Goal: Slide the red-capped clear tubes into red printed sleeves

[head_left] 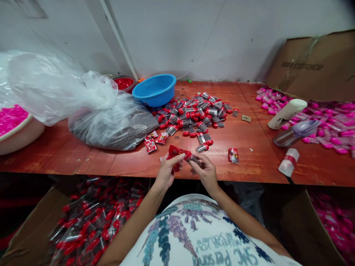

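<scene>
Wrapper: a thin, glossy red printed plastic wrapper [176, 150] is held over the front edge of the bench.
Container: a small clear cylindrical container [195, 160] is held against the wrapper, dark contents seen through its wall.
Pile: smooth clear containers with rounded red caps [194, 113] are heaped loosely behind the hands.
Sack: a crinkled translucent plastic bag [111, 122] is filled with small grey beads.
Basin: a round blue plastic basin [155, 90] is placed behind the sack and pile.
Bench: a reddish-brown wooden bench [255, 147] is set against a pale wall [177, 40]; pink-capped clear containers [330, 129] are spread at its right.
Below: red-capped containers [91, 221] are gathered in an open cardboard box [36, 218].
Left hand: the wrapper is pinched in the fingers of the left hand [166, 170], thumb on top.
Right hand: the container is gripped between the fingers of the right hand [205, 173], its upper end turned toward the wrapper.
</scene>
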`<state>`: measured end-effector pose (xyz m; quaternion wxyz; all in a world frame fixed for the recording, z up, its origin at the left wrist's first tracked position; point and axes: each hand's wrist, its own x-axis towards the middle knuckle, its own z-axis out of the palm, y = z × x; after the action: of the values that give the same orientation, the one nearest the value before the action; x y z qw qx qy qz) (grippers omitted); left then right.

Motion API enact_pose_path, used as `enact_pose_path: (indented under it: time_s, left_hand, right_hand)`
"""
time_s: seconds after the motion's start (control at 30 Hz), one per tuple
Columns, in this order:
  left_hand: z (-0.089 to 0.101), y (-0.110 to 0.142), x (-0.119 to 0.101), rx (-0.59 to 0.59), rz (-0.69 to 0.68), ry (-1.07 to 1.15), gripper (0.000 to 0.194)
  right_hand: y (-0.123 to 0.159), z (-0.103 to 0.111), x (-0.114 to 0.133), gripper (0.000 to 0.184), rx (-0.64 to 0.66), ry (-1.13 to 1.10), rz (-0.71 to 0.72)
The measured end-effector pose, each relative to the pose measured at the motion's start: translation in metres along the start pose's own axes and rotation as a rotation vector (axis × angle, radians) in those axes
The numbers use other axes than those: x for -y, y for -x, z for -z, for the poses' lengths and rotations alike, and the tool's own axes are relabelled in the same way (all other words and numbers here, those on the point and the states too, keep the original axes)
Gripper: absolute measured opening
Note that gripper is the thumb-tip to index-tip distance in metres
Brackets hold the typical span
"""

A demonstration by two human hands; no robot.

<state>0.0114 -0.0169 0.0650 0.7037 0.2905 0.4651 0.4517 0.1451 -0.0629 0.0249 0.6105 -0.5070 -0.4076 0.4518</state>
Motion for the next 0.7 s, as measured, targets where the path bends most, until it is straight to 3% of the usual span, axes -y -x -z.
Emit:
enact_pose_path:
  time_s: [0.13, 0.7]
  left_hand:
    - [-0.004, -0.004, 0.004, -0.033, -0.044, 0.006, 0.029]
    - [-0.007, -0.010, 0.014, -0.022, -0.159, 0.112, 0.022]
  right_hand:
    - [-0.001, 0.002, -0.001, 0.028, 0.012, 0.057, 0.085]
    - [-0.002, 0.009, 0.004, 0.036, 0.058, 0.340, 0.395]
